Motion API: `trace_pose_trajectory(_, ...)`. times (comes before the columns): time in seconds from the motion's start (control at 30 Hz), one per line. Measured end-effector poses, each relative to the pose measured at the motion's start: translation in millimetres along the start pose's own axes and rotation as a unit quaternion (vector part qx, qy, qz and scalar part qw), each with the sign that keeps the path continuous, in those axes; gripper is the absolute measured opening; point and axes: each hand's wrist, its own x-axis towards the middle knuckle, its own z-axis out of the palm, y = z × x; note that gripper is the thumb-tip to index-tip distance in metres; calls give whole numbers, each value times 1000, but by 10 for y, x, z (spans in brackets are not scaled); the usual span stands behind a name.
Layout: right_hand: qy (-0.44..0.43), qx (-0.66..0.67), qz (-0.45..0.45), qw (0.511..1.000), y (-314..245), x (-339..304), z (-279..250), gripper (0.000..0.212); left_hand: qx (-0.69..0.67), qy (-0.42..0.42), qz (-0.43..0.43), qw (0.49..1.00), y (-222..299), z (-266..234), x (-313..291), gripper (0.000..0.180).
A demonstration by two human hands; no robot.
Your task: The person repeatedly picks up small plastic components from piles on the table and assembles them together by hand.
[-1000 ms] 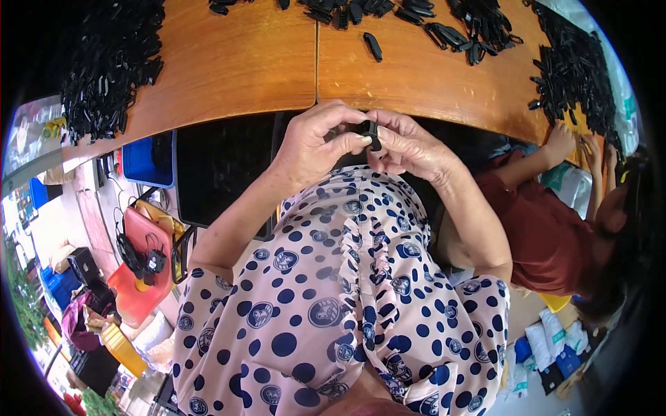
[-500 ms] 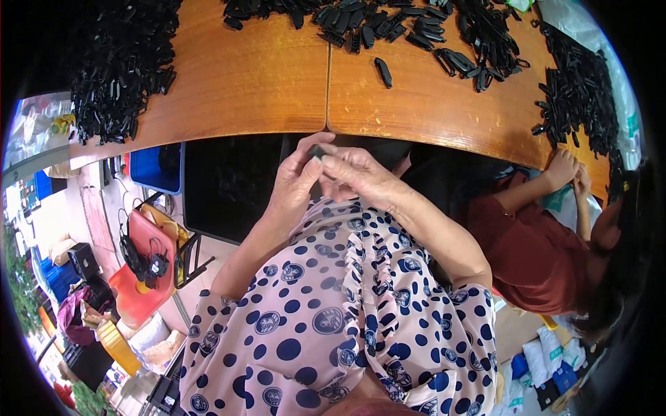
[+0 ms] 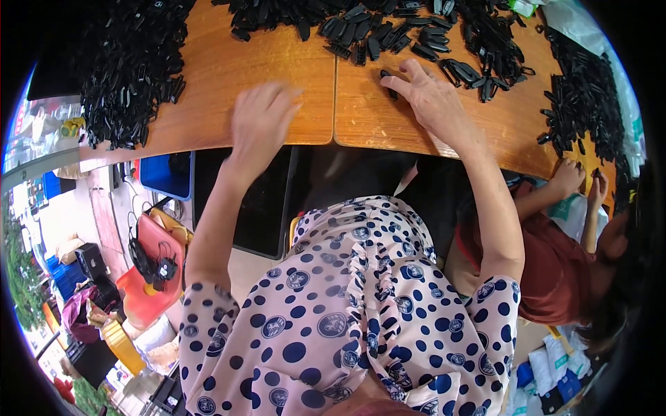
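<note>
My left hand (image 3: pixel 262 123) is over the left part of the wooden table (image 3: pixel 208 62), smeared by motion; I cannot make out anything in it. To the right of the table seam, my right hand (image 3: pixel 437 104) reaches over the surface with its fingers apart. Its thumb is at a single slim black plastic piece (image 3: pixel 388 84), partly covering it; a firm grip on it does not show. Just beyond that hand lies a loose group of similar black pieces (image 3: pixel 364 29).
Large heaps of black pieces lie at the left (image 3: pixel 128 83) and right (image 3: pixel 586 90). A person in a dark red top (image 3: pixel 548 263) works at right. Below the table are a black tray (image 3: pixel 243 208) and blue bin (image 3: pixel 166 173); a red chair (image 3: pixel 156 277) stands left.
My hands were together in front of my body around a small dark piece. They have parted and moved forward over the table, the right one to the lone black piece.
</note>
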Motion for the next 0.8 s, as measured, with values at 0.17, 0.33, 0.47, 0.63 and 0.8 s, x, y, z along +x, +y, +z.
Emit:
trace_pose_trajectory(0.17,-77,-12,7,997,88,121,77,26,-10,-33,52,998,-195,668,830,29)
trace_pose_trajectory(0.33,88,91,-28,992,178,14,202,19,-1,-90,45,995,-239,707,889,25)
trace_pose_trajectory(0.47,37,626,246,739,-141,-157,164,25,-135,-79,18,988,27,611,675,24)
trace_pose_trajectory(0.63,57,749,252,610,-394,-301,57,23,-521,-85,-170,832,526,555,358,26)
trace_pose_trajectory(0.8,62,776,258,572,-399,-431,1,16,-469,-61,-104,875,741,504,319,26)
